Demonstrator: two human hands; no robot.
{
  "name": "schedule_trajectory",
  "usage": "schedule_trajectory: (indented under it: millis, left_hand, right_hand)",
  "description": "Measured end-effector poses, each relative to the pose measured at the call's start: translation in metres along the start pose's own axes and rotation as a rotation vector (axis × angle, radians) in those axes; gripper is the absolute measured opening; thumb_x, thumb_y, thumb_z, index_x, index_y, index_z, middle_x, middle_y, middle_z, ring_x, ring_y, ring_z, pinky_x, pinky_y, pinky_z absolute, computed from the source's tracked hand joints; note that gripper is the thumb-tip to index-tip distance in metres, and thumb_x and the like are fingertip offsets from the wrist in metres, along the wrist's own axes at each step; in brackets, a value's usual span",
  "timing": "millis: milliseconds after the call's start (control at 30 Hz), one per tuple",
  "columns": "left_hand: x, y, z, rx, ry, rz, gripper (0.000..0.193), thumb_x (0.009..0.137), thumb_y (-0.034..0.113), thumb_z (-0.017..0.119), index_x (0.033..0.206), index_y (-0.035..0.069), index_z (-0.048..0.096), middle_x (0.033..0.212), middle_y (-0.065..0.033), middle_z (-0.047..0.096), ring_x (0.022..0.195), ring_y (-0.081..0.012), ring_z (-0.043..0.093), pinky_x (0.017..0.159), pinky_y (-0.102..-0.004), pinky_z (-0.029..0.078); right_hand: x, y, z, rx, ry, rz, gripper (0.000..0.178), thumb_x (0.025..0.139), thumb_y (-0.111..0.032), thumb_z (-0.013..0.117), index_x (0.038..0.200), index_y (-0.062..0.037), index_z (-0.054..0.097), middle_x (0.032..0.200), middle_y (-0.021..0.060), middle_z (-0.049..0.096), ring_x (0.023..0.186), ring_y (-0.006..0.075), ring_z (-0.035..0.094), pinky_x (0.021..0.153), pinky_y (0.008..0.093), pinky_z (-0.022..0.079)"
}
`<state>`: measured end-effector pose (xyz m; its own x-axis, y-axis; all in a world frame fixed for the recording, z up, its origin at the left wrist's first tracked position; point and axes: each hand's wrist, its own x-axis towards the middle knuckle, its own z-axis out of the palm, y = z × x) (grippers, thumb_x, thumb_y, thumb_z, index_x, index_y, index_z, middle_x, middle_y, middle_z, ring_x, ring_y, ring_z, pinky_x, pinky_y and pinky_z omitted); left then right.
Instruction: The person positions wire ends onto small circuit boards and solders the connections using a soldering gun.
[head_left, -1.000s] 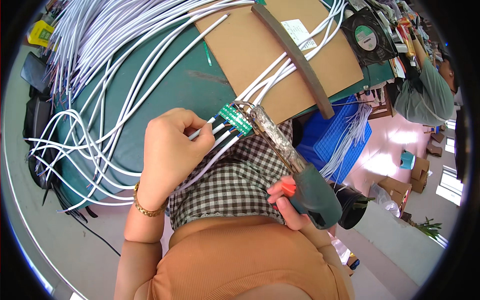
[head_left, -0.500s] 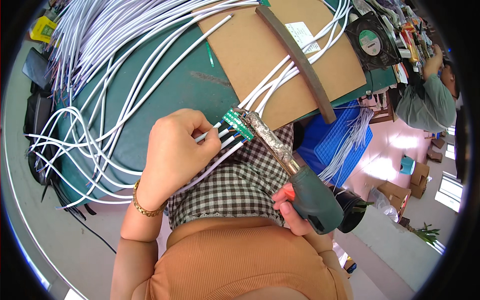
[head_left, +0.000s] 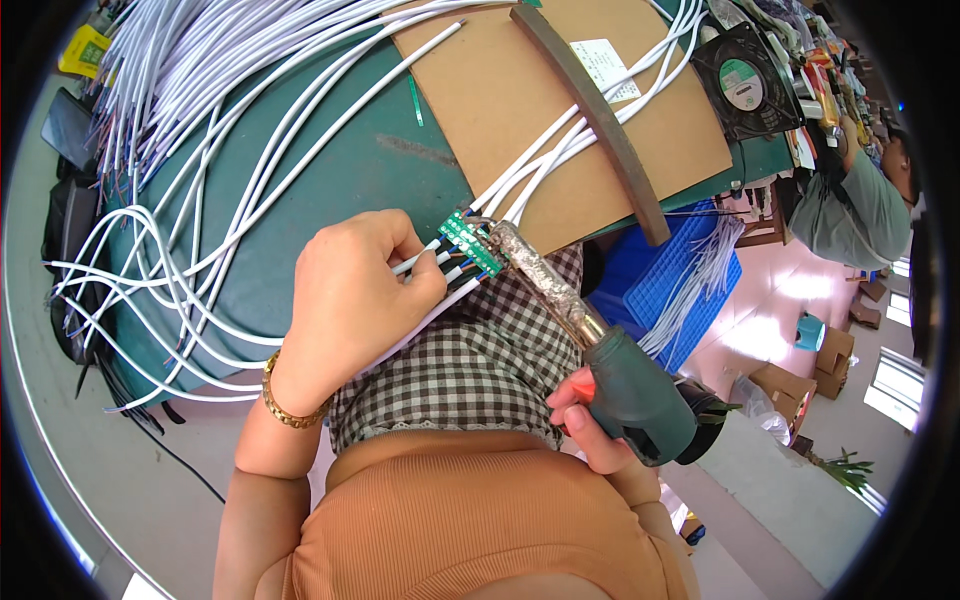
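My left hand [head_left: 362,285] is closed in a pinch on a white cable [head_left: 412,262], beside a small green circuit board [head_left: 468,243] at the table's front edge. Several white cables run into the board from both sides. In my right hand [head_left: 592,430] is a soldering iron [head_left: 640,390] with a thick dark green handle and a worn metal barrel. Its tip end lies at the right side of the board; whether it touches a joint is too small to tell. The handle hides part of my right fingers.
A dark curved bar [head_left: 595,120] lies across cables on a brown board [head_left: 460,110]. A large bundle of white cables [head_left: 210,70] covers the far left. At the right are a black fan [head_left: 740,85], a blue crate [head_left: 625,305] holding cables, and another person [head_left: 850,215].
The circuit board has shifted slightly left in view. The iron's handle sits a little further right, with its tip end still at the board. Both hands keep their grip.
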<state>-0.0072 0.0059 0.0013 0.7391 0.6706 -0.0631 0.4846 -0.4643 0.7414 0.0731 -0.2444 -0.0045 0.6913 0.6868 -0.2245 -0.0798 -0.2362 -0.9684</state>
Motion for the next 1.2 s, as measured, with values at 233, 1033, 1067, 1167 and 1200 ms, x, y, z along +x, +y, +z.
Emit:
schedule_trajectory:
  millis: [233, 1033, 1067, 1167, 1200]
  left_hand:
    - [0.000, 0.001, -0.001, 0.056, -0.018, -0.046, 0.011, 0.066, 0.011, 0.063, 0.063, 0.002, 0.057, 0.061, -0.0144, 0.057, 0.054, -0.0310, 0.056, 0.051, -0.0374, 0.043]
    - [0.002, -0.002, -0.002, 0.093, -0.034, 0.018, 0.010, 0.065, 0.005, 0.060, 0.064, -0.003, 0.053, 0.058, -0.0164, 0.053, 0.050, -0.0271, 0.050, 0.052, -0.0321, 0.042]
    - [0.002, -0.002, -0.003, 0.091, -0.030, 0.014, 0.010, 0.065, 0.005, 0.060, 0.064, -0.003, 0.053, 0.058, -0.0164, 0.053, 0.050, -0.0271, 0.050, 0.052, -0.0321, 0.042]
    - [0.003, -0.001, -0.002, 0.103, -0.052, -0.003, 0.011, 0.065, 0.006, 0.061, 0.064, -0.002, 0.053, 0.058, -0.0165, 0.052, 0.050, -0.0289, 0.049, 0.051, -0.0333, 0.041]
    - [0.003, -0.001, -0.002, 0.099, -0.046, 0.007, 0.011, 0.065, 0.006, 0.061, 0.064, -0.002, 0.053, 0.058, -0.0166, 0.052, 0.050, -0.0296, 0.048, 0.051, -0.0338, 0.041]
  right_hand:
    - [0.018, -0.014, -0.004, -0.370, -0.299, -0.258, 0.012, 0.083, -0.007, 0.059, 0.093, -0.0007, 0.059, 0.075, 0.0074, 0.061, 0.062, 0.0109, 0.058, 0.055, 0.0254, 0.046]
    - [0.016, -0.025, -0.005, -0.565, -0.214, -0.344, 0.027, 0.062, -0.006, 0.070, 0.089, -0.0042, 0.066, 0.084, 0.0091, 0.064, 0.069, 0.0249, 0.064, 0.058, 0.0299, 0.051]
    - [0.012, -0.026, -0.002, -0.462, -0.177, -0.186, 0.027, 0.063, -0.007, 0.071, 0.089, -0.0048, 0.066, 0.084, 0.0081, 0.065, 0.069, 0.0239, 0.064, 0.058, 0.0295, 0.051]
    - [0.007, -0.023, 0.000, -0.482, -0.128, -0.104, 0.025, 0.064, -0.010, 0.072, 0.088, -0.0061, 0.067, 0.082, 0.0065, 0.065, 0.070, 0.0223, 0.065, 0.059, 0.0285, 0.051]
    - [0.007, -0.022, 0.000, -0.601, -0.113, -0.177, 0.024, 0.065, -0.010, 0.072, 0.087, -0.0068, 0.067, 0.082, 0.0059, 0.065, 0.069, 0.0217, 0.065, 0.059, 0.0279, 0.051]
